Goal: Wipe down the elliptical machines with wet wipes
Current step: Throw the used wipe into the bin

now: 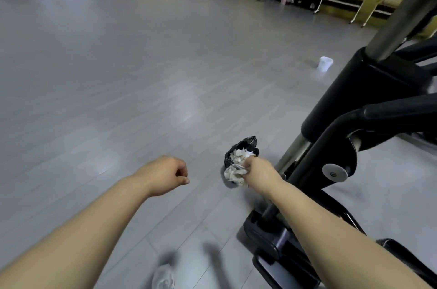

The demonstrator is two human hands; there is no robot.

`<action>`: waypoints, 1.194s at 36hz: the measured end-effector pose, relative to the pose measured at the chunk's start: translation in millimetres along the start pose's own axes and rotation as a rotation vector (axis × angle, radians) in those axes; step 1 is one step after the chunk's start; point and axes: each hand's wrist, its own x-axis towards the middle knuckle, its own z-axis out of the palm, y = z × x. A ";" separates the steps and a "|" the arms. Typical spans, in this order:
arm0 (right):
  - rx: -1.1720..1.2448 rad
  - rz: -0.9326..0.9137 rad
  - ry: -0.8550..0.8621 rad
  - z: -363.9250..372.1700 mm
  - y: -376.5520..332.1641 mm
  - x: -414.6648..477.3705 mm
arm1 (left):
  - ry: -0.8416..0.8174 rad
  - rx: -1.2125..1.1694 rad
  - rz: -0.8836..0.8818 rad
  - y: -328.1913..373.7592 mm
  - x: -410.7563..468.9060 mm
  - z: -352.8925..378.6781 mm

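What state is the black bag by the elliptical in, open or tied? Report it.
Open: the mouth of the black bag gapes, showing crumpled white wipes inside; the right hand grips another wad beside it.

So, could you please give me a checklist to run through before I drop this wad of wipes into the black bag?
1. Wad of wipes firmly held in the right hand: ok.
2. Black bag open, mouth facing up, other wipes showing inside: ok.
3. Wad directly over the bag's mouth: cannot tell; it shows at the bag's near edge, and one view does not settle depth.
4. Left hand free, fingers curled, holding nothing: ok.
5. White cup standing well apart from the bag: ok.
6. Elliptical machine fully wiped: cannot tell.
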 end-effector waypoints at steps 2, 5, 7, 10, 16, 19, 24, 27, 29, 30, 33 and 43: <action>0.006 0.033 0.003 -1.1 0.7 25.6 | -0.021 0.013 0.018 -6.5 32.2 -7.9; 0.003 0.088 0.016 -4.0 -1.0 63.1 | -0.050 0.024 0.061 -17.3 84.3 -21.1; 0.008 0.141 0.024 -7.3 -3.3 88.0 | -0.067 0.025 0.090 -24.3 118.5 -30.2; 0.018 0.225 0.014 -12.7 -8.0 126.7 | -0.114 0.039 0.115 -35.8 167.1 -43.9; 0.060 0.368 0.101 -22.9 -15.5 186.6 | -0.226 0.120 0.198 -47.0 249.6 -65.2; 0.086 0.423 0.098 -23.3 -12.2 209.8 | -0.268 0.144 0.223 -47.0 283.3 -69.2; 0.135 0.495 0.048 -22.7 2.2 250.4 | -0.317 0.162 0.269 -41.8 340.2 -73.7; 0.158 0.516 0.044 -22.0 15.2 280.5 | -0.350 0.165 0.278 -36.8 376.5 -75.1; 0.176 0.525 0.041 -22.4 24.4 302.9 | -0.366 0.177 0.265 -33.4 400.4 -76.1; 0.181 0.529 0.037 -23.8 28.7 313.9 | -0.373 0.183 0.257 -31.3 411.9 -76.8; 0.195 0.539 0.028 -32.8 41.0 346.9 | -0.394 0.195 0.254 -21.4 448.0 -82.2; 0.279 0.618 0.081 -66.5 79.0 434.9 | -0.412 0.244 0.305 19.5 549.7 -104.4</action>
